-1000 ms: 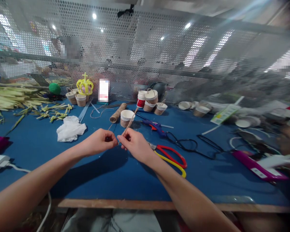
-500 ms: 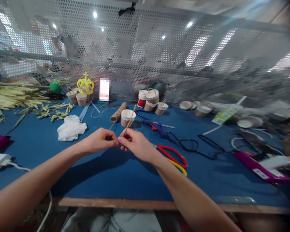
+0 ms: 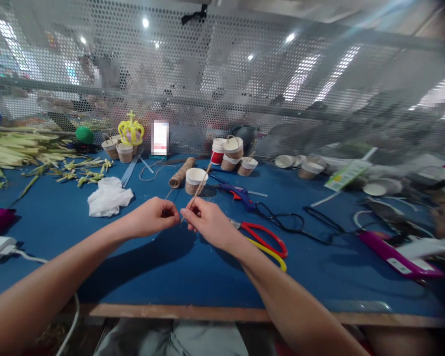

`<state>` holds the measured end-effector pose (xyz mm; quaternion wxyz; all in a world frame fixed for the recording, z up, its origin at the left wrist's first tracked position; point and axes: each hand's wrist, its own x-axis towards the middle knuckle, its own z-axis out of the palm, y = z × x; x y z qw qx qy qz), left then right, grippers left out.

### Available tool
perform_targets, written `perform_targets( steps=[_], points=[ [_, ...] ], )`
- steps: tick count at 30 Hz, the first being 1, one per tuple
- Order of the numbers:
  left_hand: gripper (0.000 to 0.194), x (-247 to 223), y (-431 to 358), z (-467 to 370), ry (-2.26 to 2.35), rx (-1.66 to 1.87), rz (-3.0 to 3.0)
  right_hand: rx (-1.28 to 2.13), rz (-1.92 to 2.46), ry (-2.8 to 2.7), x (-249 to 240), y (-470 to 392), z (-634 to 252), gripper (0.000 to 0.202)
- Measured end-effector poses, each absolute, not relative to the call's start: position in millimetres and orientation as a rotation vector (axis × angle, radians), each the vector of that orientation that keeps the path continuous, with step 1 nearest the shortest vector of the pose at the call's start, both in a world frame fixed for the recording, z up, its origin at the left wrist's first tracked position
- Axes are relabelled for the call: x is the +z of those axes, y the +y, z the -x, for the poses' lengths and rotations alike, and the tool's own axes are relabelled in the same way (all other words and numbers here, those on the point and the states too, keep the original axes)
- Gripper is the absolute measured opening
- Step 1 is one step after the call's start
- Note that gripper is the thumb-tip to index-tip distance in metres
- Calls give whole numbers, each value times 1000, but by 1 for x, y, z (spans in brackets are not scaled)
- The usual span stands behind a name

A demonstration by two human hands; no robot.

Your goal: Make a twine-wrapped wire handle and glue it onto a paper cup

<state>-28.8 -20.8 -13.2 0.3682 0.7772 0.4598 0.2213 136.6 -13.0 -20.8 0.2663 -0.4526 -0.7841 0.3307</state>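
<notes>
**Twine pinched in both hands, just above the table**

Your right hand was closed on the twine, thumb against fingers, with a length of it slanting up and away from you past your fingertips. Your left hand sat just beside it, fingers curled in and tips together on the twine; its exact grip was partly hidden. Tips of both hands nearly met, palms off the blue table.

A thin strand ran from your left hand toward the twine roll, lying just beyond both hands. Twine-wrapped cup stood upright beyond your right hand, beside the roll; the raised twine crossed in front of it from your view.

Scissors with red and yellow handles lay right of your right hand, partly under that wrist in view. Glue gun lay on its side beyond them, black cable trailing right.

Left of your left hand: crumpled white tissue. Well past it: knotted leaf pieces and a yellow crown-shaped piece above more cups. Far right of your hands: a purple device, blurred.
</notes>
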Motion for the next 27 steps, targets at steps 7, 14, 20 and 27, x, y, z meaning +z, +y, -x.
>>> perform_targets(
  steps=[7,14,20,27],
  points=[
    [15,-16,-20,28,1215,576,-2028,786,1251,-2125,-18,-16,-134,19],
    [13,-21,-19,30,1172,616,-1993,696,1296,-2095,-18,-16,-133,21],
    [13,-21,-20,30,1156,624,-1980,739,1316,-2055,-16,-17,-132,22],
    [20,-26,-20,26,1205,679,-1916,704,1315,-2037,-18,-19,-131,21]
  ],
)
